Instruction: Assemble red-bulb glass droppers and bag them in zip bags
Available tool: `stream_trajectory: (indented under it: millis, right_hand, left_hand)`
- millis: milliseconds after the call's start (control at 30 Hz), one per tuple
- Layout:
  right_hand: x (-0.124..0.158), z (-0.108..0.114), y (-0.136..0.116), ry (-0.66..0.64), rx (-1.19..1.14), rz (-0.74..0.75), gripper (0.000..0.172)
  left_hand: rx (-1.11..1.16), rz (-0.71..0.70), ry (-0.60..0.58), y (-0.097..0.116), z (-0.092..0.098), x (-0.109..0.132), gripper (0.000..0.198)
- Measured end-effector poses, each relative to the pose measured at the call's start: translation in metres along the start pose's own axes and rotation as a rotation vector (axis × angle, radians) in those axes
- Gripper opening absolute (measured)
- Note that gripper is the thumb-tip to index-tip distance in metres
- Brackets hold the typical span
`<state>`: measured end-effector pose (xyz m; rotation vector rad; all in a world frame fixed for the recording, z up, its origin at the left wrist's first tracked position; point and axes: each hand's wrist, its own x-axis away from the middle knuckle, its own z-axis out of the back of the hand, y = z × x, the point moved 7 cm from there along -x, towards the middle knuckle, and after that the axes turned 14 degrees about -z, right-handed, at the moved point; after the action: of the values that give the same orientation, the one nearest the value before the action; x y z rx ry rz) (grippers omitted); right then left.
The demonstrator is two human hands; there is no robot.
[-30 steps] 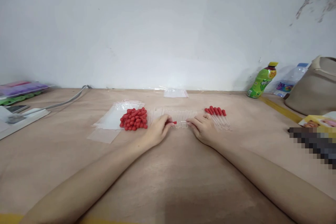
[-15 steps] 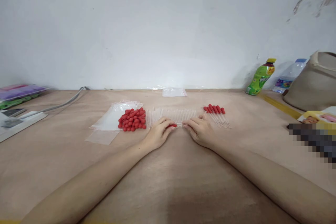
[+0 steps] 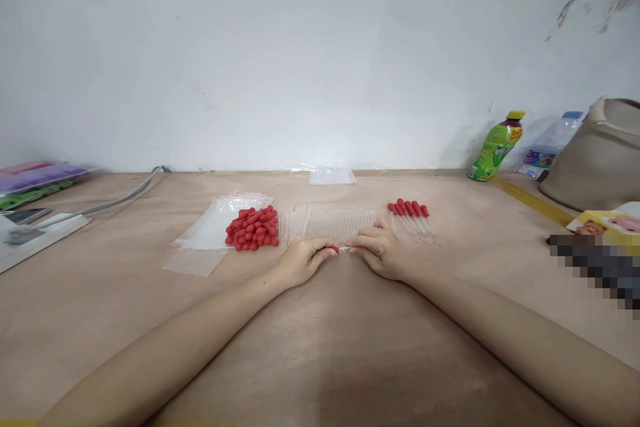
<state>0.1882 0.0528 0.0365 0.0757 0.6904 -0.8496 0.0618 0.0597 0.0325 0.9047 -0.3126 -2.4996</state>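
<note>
My left hand (image 3: pixel 303 259) is closed in a pinch on a red rubber bulb (image 3: pixel 334 249). My right hand (image 3: pixel 380 250) pinches a clear glass dropper tube (image 3: pixel 347 248) whose end meets that bulb between the two hands. Behind the hands lies a row of bare clear tubes (image 3: pixel 327 221). A heap of red bulbs (image 3: pixel 253 228) sits to the left of them on clear plastic bags (image 3: pixel 213 230). To the right lie several finished droppers with red bulbs (image 3: pixel 413 217).
A small clear bag (image 3: pixel 331 176) lies by the wall. A green bottle (image 3: pixel 495 147), a water bottle (image 3: pixel 547 145) and a beige bag (image 3: pixel 597 160) stand at the right. A grey cable (image 3: pixel 117 198) and flat trays (image 3: pixel 35 177) are at the left.
Both hands drew slightly toward me and closer together. The red bulb and the clear tube, a little apart a second ago, are joined between the fingertips now.
</note>
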Motion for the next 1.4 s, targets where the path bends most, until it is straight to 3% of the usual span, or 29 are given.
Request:
stream_trajectory:
  millis: [233, 467, 767, 1400]
  right_hand:
    - [0.002, 0.001, -0.005, 0.087, 0.175, -0.023, 0.026]
    - [0.002, 0.005, 0.006, 0.089, 0.094, -0.015, 0.022]
    - [0.005, 0.004, 0.002, 0.115, 0.056, 0.005, 0.022]
    - [0.002, -0.005, -0.01, -0.029, -0.06, -0.026, 0.027]
  left_hand:
    - [-0.118, -0.007, 0.018, 0.003, 0.002, -0.001, 0.019]
    - [-0.12, -0.046, 0.105, -0.003, 0.012, 0.0, 0.019]
    - [-0.09, 0.028, 0.079, -0.006, 0.011, 0.003, 0.02]
    - [-0.05, -0.105, 0.033, 0.006, 0.004, 0.002, 0.015]
